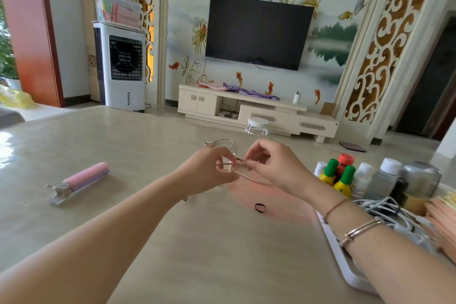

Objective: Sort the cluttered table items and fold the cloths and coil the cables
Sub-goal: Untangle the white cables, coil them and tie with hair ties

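The cable (243,175) blurs where the left hand (209,170) and right hand (274,168) meet, so its loops cannot be counted. The right forearm hides part of the tray (345,269). The picture's right edge cuts off the pink stack (441,219). Bottle (387,180) labels are too small to read.

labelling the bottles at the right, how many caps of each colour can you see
green caps: 2
red cap: 1
white caps: 3
total: 6
The jar behind them is too blurred to judge its lid.
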